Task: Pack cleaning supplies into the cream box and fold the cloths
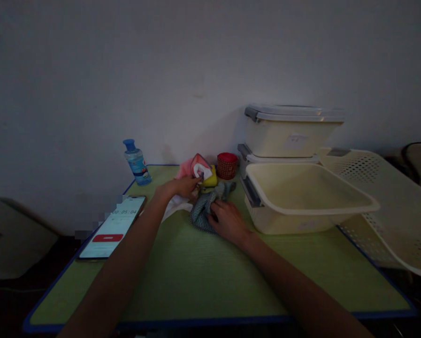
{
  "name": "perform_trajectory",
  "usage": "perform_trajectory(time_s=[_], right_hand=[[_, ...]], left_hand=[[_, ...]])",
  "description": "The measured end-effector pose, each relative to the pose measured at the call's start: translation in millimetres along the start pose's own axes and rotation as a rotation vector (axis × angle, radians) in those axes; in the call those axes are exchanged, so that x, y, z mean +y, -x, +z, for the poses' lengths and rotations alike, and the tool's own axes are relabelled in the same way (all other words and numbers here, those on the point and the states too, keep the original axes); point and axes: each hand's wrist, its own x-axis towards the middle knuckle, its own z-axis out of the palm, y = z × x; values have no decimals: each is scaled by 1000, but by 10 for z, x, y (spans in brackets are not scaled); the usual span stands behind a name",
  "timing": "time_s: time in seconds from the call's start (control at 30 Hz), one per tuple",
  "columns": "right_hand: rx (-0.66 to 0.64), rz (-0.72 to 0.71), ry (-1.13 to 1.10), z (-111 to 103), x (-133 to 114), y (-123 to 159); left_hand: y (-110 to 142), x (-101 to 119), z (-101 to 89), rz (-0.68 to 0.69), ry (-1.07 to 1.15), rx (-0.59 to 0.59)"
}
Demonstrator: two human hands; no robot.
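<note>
My right hand (227, 219) is closed on a crumpled grey checked cloth (205, 213) near the middle of the table. Further back, my left hand (186, 187) reaches into a small pile of cloths, its fingers bent together at a white patch of fabric (202, 172). What they grip is too dark and small to make out. A pink cloth (187, 168) lies just beyond that hand, with a yellow folded piece (210, 178) to its right. Under the left wrist spreads a white cloth (177, 206).
Behind the cloths stands a dark red woven basket (226, 166). An open cream bin (312, 220) and stacked lidded boxes (294, 136) occupy the right, beside a perforated white basket (389, 202). On the left are a blue bottle (138, 164) and a phone (113, 227) on the green table (196, 281).
</note>
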Motion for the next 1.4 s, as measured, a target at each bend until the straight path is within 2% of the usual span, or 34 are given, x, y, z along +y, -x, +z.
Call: perform_trajectory(time_s=[0.17, 0.43, 0.53, 0.63, 0.83, 0.97, 1.03, 1.17, 1.4], right_hand=[[8, -7, -7, 19, 11, 1], [6, -13, -14, 38, 21, 0], [3, -13, -12, 42, 23, -3], [0, -10, -5, 42, 26, -4], [-26, 19, 18, 61, 15, -15], [-36, 39, 46, 93, -45, -72], [-38, 46, 56, 109, -81, -147], [-40, 89, 49, 148, -135, -436], [71, 245, -91, 287, -177, -1014]], left_hand=[[-88, -123, 180, -65, 0, 126], [-84, -130, 215, -149, 95, 255], [-49, -136, 113, -158, 166, 251], [20, -140, -95, -151, 284, 299], [216, -46, -563, -159, 761, 617], [334, 32, -785, -52, 981, 824], [386, 63, -871, 24, 1039, 890], [437, 104, -946, 67, 1068, 922], [343, 63, -821, -62, 993, 856]])
